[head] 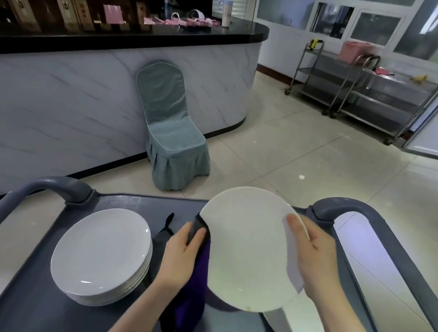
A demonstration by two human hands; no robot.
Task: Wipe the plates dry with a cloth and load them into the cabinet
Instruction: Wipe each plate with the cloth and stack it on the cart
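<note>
Above the cart [31, 308] you are holding one plate [245, 246] tilted. Your right hand [318, 260] is gripping its rim and your left hand [179, 257] is clutching the cloth [199, 274] against its edge. Wiping is underway, and the stack [101, 248] on the cart's left is likely waiting — loading seems still ahead.

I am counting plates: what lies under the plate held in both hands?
Part of another white plate, perhaps a stack, shows on the grey cart. The held plate covers the rest, so their number cannot be told.
</note>
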